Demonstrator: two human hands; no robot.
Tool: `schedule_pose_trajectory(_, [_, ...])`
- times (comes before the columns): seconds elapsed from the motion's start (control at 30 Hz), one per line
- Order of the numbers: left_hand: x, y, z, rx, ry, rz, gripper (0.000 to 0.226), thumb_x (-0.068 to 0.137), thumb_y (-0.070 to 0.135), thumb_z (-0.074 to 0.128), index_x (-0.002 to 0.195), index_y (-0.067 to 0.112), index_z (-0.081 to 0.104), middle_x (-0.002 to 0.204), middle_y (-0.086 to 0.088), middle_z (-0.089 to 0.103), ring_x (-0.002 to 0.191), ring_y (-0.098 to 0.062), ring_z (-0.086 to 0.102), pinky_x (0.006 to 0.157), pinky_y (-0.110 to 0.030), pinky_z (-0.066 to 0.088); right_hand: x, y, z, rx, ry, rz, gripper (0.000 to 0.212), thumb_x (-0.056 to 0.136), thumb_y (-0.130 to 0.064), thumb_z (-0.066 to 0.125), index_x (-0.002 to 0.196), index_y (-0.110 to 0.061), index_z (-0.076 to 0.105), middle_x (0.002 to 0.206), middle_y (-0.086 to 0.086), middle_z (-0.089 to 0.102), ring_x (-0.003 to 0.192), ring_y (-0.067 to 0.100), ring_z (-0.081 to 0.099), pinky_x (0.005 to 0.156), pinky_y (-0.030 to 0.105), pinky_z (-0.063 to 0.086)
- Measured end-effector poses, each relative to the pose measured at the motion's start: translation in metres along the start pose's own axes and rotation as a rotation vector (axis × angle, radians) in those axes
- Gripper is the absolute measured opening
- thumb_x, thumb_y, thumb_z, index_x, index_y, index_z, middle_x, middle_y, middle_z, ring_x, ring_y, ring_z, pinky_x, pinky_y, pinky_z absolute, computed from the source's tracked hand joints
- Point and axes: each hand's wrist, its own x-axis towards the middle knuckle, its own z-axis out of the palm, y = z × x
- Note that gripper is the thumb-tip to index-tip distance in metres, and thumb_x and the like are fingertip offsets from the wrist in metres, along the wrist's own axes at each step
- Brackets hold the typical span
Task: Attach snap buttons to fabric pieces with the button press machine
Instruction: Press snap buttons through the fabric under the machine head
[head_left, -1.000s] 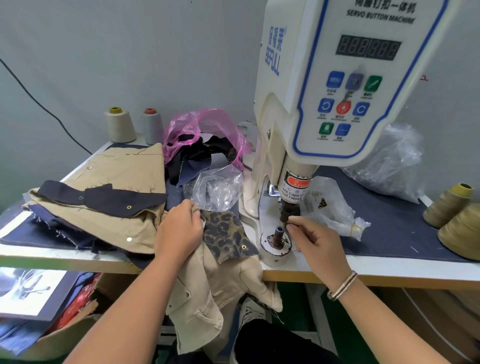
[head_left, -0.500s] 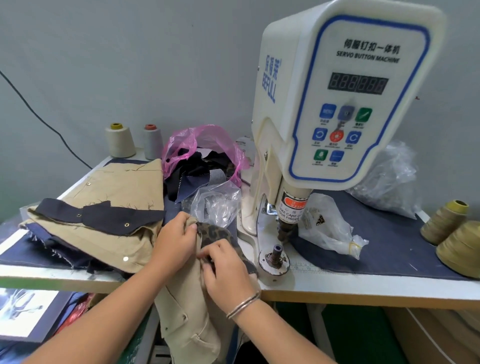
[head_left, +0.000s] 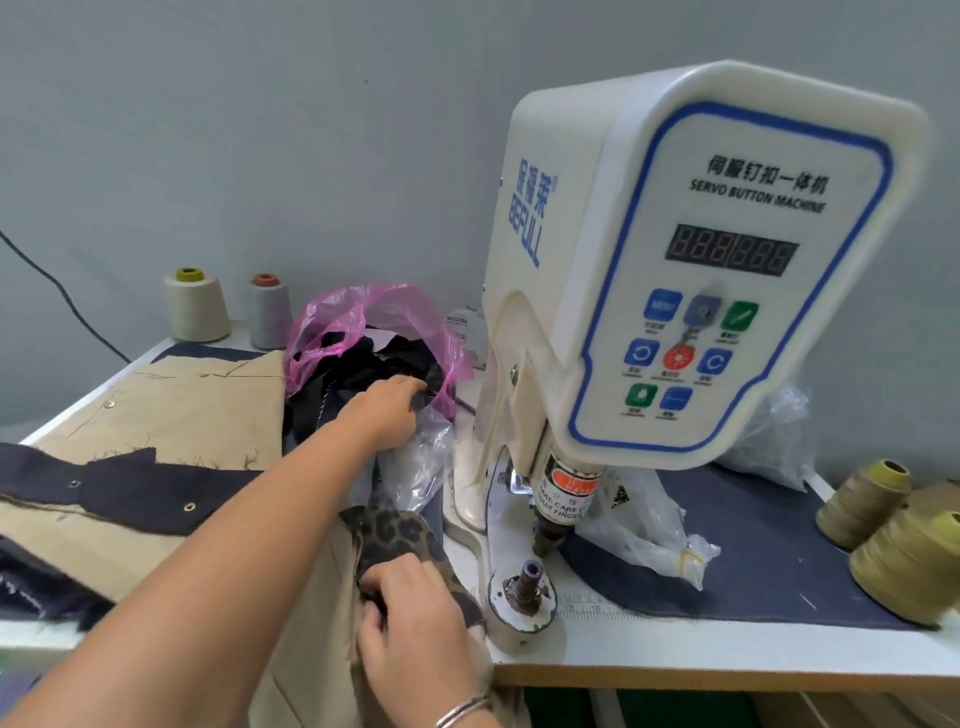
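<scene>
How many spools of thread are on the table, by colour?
Cream spool with yellow top: 1
Grey spool with orange top: 1
Olive-tan spools: 2, one behind and one in front
Total: 4 that I can tell. A brownish shape shows between the two olive ones, too hidden to count.

Left hand (head_left: 387, 402) extends to the pink plastic bag (head_left: 363, 322) of dark fabric scraps, fingertips at its opening. Right hand (head_left: 415, 618) grips the leopard-print fabric piece (head_left: 397, 530) and beige garment (head_left: 306, 649) at the tabletop (head_left: 727, 649) edge, just left of the lower die (head_left: 527, 582). White servo button machine (head_left: 701, 270) stands above. Thread cones (head_left: 904, 564) sit at right.
</scene>
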Motion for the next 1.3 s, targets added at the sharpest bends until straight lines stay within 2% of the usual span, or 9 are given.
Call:
schedule_pose_trajectory(0.1, [0.003,-0.004,0.013,0.077,-0.142,-0.024,0.035,0.091,0.019,0.043,0.121,0.023,0.061,0.127,-0.005,0.059,0.111,-0.025,0.053,0.090,-0.036,0.045,0.000,0.000,0.000,-0.032,-0.016,-0.034,0.026,0.060,-0.021,0.069,0.084,-0.029,0.062,0.078,-0.013,0.057,0.072,0.008,0.056,0.053,0.018,0.043])
schedule_pose_trajectory(0.2, [0.003,-0.010,0.013,0.081,-0.105,-0.010,0.025,0.086,0.020,0.045,0.094,0.022,0.068,0.113,-0.002,0.066,0.097,-0.023,0.054,0.078,-0.031,0.044,0.001,-0.001,0.001,-0.012,-0.015,-0.009,0.030,0.056,-0.019,0.073,0.082,-0.029,0.063,0.076,-0.013,0.056,0.070,0.009,0.057,0.052,0.018,0.043])
schedule_pose_trajectory(0.37, [0.013,-0.017,0.003,0.064,-0.050,-0.070,0.037,0.093,0.019,0.038,0.123,0.020,0.058,0.127,-0.008,0.059,0.114,-0.030,0.054,0.094,-0.037,0.045,0.006,-0.002,0.005,0.086,-0.002,0.071,0.029,0.059,-0.019,0.068,0.086,-0.029,0.063,0.079,-0.014,0.057,0.074,0.007,0.057,0.060,0.015,0.044])
schedule_pose_trajectory(0.57, [0.017,-0.017,0.022,0.380,0.055,0.060,0.036,0.091,0.019,0.047,0.127,0.012,0.046,0.126,-0.009,0.044,0.112,-0.028,0.046,0.085,-0.038,0.041,0.033,0.002,0.003,0.202,-0.199,0.246,0.021,0.089,-0.030,0.044,0.109,-0.029,0.051,0.087,-0.011,0.054,0.094,0.010,0.053,0.084,0.024,0.041])
schedule_pose_trajectory(0.77, [0.045,-0.014,0.018,0.497,0.166,0.142,0.038,0.093,0.014,0.047,0.131,0.019,0.049,0.128,0.001,0.051,0.116,-0.020,0.051,0.084,-0.032,0.042,0.034,0.001,0.003,0.147,-0.222,0.259,0.023,0.088,-0.032,0.042,0.109,-0.031,0.050,0.100,-0.007,0.058,0.099,0.005,0.050,0.085,0.015,0.036])
schedule_pose_trajectory(0.87, [0.057,-0.011,0.019,0.488,0.155,0.095,0.042,0.093,0.010,0.047,0.133,0.021,0.048,0.130,0.001,0.052,0.115,-0.021,0.054,0.076,-0.031,0.042,0.036,0.004,0.004,0.171,-0.195,0.307,0.021,0.084,-0.032,0.043,0.103,-0.029,0.050,0.085,-0.012,0.052,0.090,0.001,0.051,0.078,0.008,0.035])
schedule_pose_trajectory(1.03, [0.063,-0.011,0.034,0.452,0.168,0.031,0.039,0.093,0.012,0.050,0.131,0.019,0.046,0.123,-0.002,0.053,0.112,-0.023,0.054,0.077,-0.033,0.045,0.055,0.009,0.005,0.205,-0.231,0.471,0.015,0.087,-0.029,0.044,0.101,-0.032,0.048,0.063,-0.008,0.043,0.074,0.006,0.049,0.073,0.015,0.041])
schedule_pose_trajectory(1.17, [0.067,-0.013,0.033,0.542,0.205,0.021,0.030,0.092,0.007,0.049,0.118,0.016,0.060,0.114,-0.002,0.057,0.104,-0.023,0.057,0.071,-0.031,0.043,0.068,0.013,0.011,0.156,-0.276,0.472,0.016,0.091,-0.030,0.041,0.106,-0.028,0.045,0.077,-0.006,0.054,0.090,0.014,0.059,0.076,0.022,0.043])
schedule_pose_trajectory(1.3, [0.070,-0.009,0.032,0.694,0.221,0.099,0.026,0.092,0.011,0.049,0.113,0.014,0.064,0.116,-0.004,0.057,0.109,-0.024,0.051,0.082,-0.032,0.040,0.073,0.014,0.014,0.145,-0.277,0.465,0.014,0.091,-0.029,0.040,0.103,-0.029,0.046,0.092,0.001,0.066,0.090,0.018,0.058,0.073,0.026,0.042])
